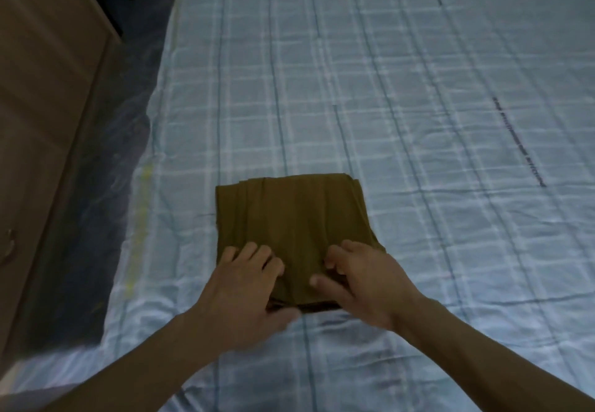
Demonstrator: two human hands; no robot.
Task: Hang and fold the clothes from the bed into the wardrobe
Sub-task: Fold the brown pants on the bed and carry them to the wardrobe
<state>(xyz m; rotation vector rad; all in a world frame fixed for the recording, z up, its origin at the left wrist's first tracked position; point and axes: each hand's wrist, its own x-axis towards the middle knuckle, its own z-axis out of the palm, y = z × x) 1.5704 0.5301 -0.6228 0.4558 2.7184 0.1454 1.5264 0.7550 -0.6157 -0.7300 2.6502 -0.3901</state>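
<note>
Two bare forearms come in from the bottom edge. Left hand [244,286] rests on the near-left corner of the folded olive-brown garment [293,215], fingers a little apart and lightly bent, pressing on top. Its thumb is blurred at the near edge, and whether it goes under the cloth cannot be told. Right hand [357,283] is on the near-right part of the same garment, fingers curled and close together, thumb tip on the fabric, pinching a small ridge of cloth. The garment lies as a flat squarish stack on the light-blue plaid bedsheet [418,106], near the bed's near-left part. The sheet is wrinkled and runs away to the top of frame. The mattress side [128,160] on the left has a shiny clear plastic cover. A wooden cabinet [45,96] stands beside the bed, far left.
</note>
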